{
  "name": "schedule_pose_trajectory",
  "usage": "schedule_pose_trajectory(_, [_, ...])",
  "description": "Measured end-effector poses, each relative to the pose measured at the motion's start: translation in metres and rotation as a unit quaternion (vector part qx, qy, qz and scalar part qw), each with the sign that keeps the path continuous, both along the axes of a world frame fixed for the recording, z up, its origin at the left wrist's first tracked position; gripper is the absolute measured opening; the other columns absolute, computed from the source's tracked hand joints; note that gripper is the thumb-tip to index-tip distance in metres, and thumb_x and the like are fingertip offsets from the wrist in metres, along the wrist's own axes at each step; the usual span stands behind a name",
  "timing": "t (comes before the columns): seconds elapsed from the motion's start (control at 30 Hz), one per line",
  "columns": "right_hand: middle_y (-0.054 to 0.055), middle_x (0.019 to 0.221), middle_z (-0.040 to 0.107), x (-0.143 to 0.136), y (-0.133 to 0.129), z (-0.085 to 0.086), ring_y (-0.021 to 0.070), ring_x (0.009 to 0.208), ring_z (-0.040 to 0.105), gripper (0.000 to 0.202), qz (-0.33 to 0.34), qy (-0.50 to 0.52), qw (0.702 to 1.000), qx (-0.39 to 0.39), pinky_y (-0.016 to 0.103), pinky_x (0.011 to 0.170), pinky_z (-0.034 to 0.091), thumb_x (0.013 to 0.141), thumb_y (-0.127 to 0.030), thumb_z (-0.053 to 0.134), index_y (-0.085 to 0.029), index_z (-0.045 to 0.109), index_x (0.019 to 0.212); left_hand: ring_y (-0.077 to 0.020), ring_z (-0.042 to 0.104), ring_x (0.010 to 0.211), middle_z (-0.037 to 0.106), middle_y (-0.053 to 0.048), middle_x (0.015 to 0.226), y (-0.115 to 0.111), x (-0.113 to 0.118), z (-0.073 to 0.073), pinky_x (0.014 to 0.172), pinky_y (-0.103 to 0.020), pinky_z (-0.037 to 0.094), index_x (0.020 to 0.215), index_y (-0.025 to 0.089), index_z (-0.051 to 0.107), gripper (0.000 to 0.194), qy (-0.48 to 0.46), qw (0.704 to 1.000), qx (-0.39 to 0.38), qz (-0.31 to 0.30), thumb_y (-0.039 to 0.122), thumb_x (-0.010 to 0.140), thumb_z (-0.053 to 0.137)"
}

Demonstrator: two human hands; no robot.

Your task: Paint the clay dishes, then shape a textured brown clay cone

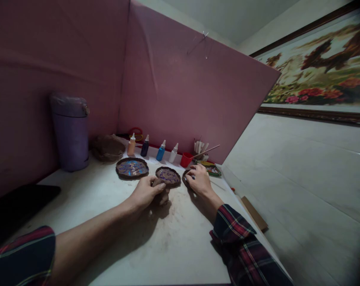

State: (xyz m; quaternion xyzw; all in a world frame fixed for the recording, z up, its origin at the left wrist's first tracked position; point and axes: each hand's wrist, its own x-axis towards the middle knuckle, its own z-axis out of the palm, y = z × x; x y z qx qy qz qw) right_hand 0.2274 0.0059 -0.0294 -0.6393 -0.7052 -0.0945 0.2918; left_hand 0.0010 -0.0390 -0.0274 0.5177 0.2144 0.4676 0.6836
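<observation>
brown clay lump (156,182), irregular, in left hand (146,191); dark-rimmed clay disc (184,178) flat, partly hidden beneath right hand (200,179)

The pale surface (176,242), smudged brown around its middle, carries a purple lidded container (70,139) at its left edge, a dark flat object (22,202) nearer along that edge, and a brown wrapped lump (108,149) by the far left corner. Along the far edge stand an orange bottle (131,147), a dark bottle (144,147), a blue bottle (160,152), a white bottle (173,154) and a red cup (185,160), with a green packet (214,169) at the far right corner. Just in front lie a large brown disc (132,168) dabbed blue, a smaller brown disc (168,177) with purplish dabs, and a third brown piece (185,179) partly hidden by the right hand (199,180).
</observation>
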Motion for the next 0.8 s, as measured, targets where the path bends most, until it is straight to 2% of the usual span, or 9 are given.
schedule_pose_trajectory(0.23, [0.008, 0.113, 0.061, -0.008, 0.004, -0.002, 0.0312, 0.121, 0.036, 0.012, -0.028, -0.021, 0.999, -0.004, 0.046, 0.096, 0.03, 0.071, -0.028, 0.062, -0.023, 0.072, 0.068, -0.0095, 0.045, 0.035, 0.051, 0.002, 0.043, 0.0, -0.001, 0.001, 0.04, -0.024, 0.034, 0.061, 0.016, 0.048, 0.023, 0.028, 1.0, 0.0, 0.006, 0.029, 0.072, 0.064])
schedule_pose_trajectory(0.4, [0.008, 0.112, 0.062, -0.011, 0.007, -0.004, 0.0313, 0.121, 0.036, 0.011, -0.031, -0.015, 0.999, -0.005, 0.045, 0.096, 0.031, 0.069, -0.023, 0.061, -0.023, 0.072, 0.065, -0.0099, 0.045, 0.035, 0.054, 0.0, 0.045, 0.002, -0.001, 0.0, 0.039, -0.023, 0.032, 0.06, 0.017, 0.047, 0.025, 0.029, 1.0, 0.001, 0.003, 0.029, 0.071, 0.065])
schedule_pose_trajectory(0.53, [0.008, 0.109, 0.064, -0.005, 0.007, -0.002, 0.0306, 0.114, 0.042, 0.015, -0.038, -0.003, 0.999, 0.003, 0.044, 0.093, 0.034, 0.072, -0.026, 0.06, -0.024, 0.073, 0.066, -0.0093, 0.046, 0.036, 0.057, -0.001, 0.05, 0.001, -0.001, 0.001, 0.04, -0.024, 0.033, 0.057, 0.018, 0.043, 0.027, 0.01, 1.0, -0.004, 0.011, 0.027, 0.07, 0.065])
schedule_pose_trajectory(0.63, [0.009, 0.109, 0.063, 0.0, 0.004, 0.0, 0.0296, 0.111, 0.044, 0.018, -0.04, 0.003, 0.999, 0.01, 0.043, 0.091, 0.035, 0.075, -0.032, 0.059, -0.025, 0.074, 0.066, -0.0095, 0.045, 0.035, 0.053, 0.0, 0.044, 0.0, -0.001, 0.002, 0.04, -0.023, 0.033, 0.058, 0.017, 0.046, 0.025, 0.023, 1.0, -0.002, 0.013, 0.027, 0.071, 0.064])
schedule_pose_trajectory(0.8, [0.008, 0.113, 0.061, -0.002, -0.002, -0.001, 0.0322, 0.119, 0.039, 0.01, -0.029, -0.01, 1.0, -0.005, 0.046, 0.093, 0.033, 0.067, -0.031, 0.066, -0.024, 0.07, 0.062, -0.0095, 0.045, 0.034, 0.053, 0.001, 0.044, 0.001, -0.002, 0.001, 0.038, -0.023, 0.034, 0.061, 0.016, 0.05, 0.022, 0.031, 0.999, -0.001, 0.013, 0.03, 0.07, 0.065])
